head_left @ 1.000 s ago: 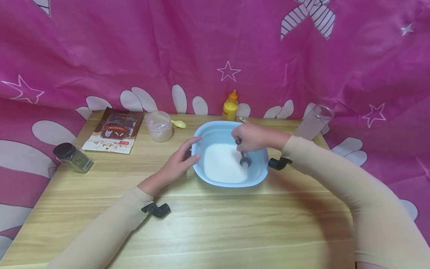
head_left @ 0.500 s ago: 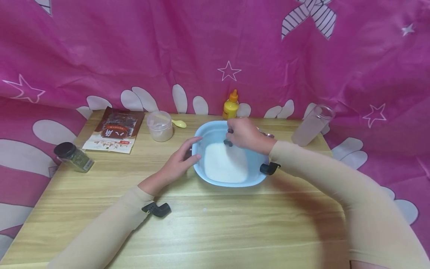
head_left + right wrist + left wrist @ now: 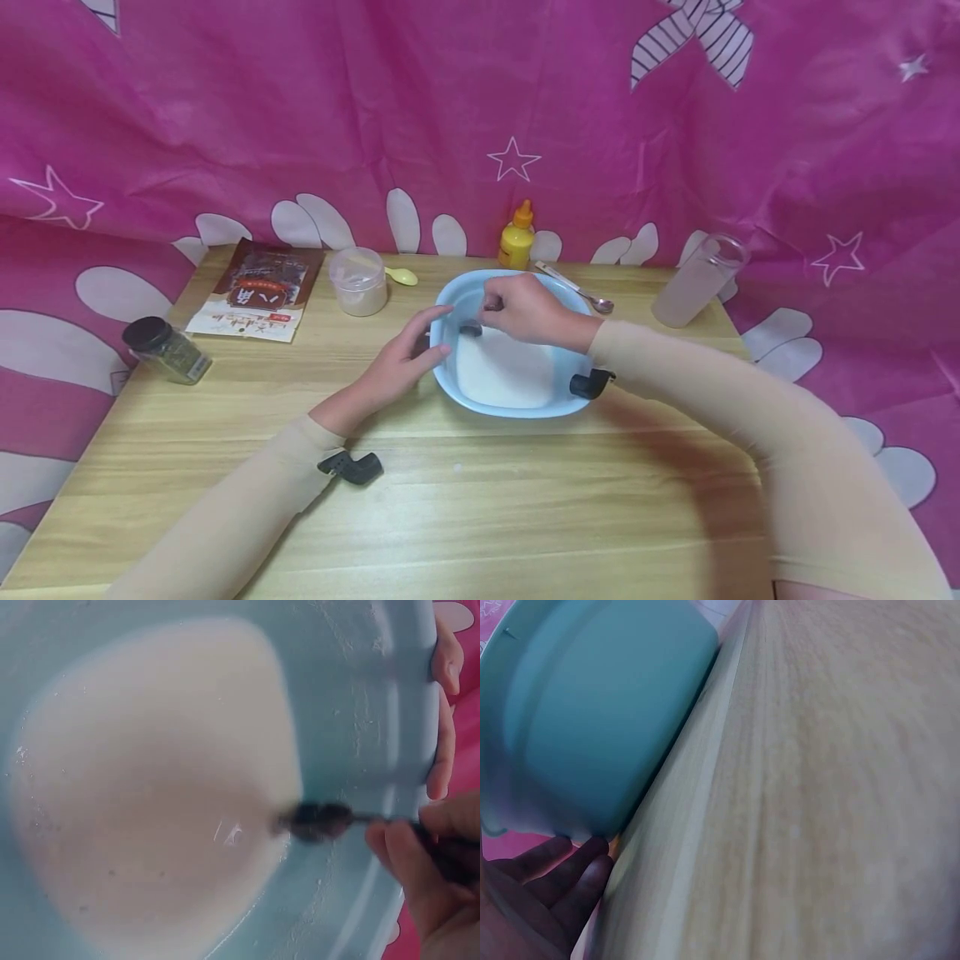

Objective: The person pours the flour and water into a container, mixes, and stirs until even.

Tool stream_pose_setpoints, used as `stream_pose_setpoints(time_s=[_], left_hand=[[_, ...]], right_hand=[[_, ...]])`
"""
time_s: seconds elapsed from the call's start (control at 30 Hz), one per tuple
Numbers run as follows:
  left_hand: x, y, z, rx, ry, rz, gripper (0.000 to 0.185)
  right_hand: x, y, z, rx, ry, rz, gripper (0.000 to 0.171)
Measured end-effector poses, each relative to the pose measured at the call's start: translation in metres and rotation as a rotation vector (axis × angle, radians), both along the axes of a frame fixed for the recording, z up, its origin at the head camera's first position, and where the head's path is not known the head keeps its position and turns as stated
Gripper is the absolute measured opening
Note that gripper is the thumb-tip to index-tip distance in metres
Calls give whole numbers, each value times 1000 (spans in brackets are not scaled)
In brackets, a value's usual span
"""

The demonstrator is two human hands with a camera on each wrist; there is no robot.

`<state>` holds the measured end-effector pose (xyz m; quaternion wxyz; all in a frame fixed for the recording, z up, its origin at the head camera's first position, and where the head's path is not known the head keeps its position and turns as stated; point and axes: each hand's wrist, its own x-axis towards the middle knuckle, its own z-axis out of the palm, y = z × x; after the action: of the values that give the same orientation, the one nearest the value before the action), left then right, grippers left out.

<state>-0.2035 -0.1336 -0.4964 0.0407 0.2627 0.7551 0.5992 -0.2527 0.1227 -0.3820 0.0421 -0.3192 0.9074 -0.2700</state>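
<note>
A light blue plastic basin [image 3: 517, 412] with milky white liquid [image 3: 510, 375] in it stands on the wooden table. My left hand [image 3: 397, 360] holds its left rim. Thumb and index finger lie on the edge, and other fingers [image 3: 577, 885] touch the outer wall in the left wrist view. Inside the basin, my right hand [image 3: 525, 308] pinches the thin handle of a dark spoon [image 3: 319, 820]. The spoon's head, blurred in the right wrist view, is at the liquid's edge on the side near the left hand.
Behind the basin are a yellow squeeze bottle [image 3: 517, 242] and a metal spoon [image 3: 598, 303]. A frosted tall glass [image 3: 690, 287] stands right. Leftward are a clear tub [image 3: 360, 287], a yellow spoon [image 3: 402, 276], a brown spice packet [image 3: 255, 292] and a black-lidded jar [image 3: 168, 350].
My right hand has moved the dark spoon from the basin's right side to its back left. The metal spoon behind has come into full view. The left hand has stayed in place.
</note>
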Motion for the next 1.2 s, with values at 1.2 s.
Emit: stream_pose_setpoints(time_s=[1.2], left_hand=[[1,1,1,-9,6,16,60]], right_hand=[[-12,36,28,304,19,-90,17]])
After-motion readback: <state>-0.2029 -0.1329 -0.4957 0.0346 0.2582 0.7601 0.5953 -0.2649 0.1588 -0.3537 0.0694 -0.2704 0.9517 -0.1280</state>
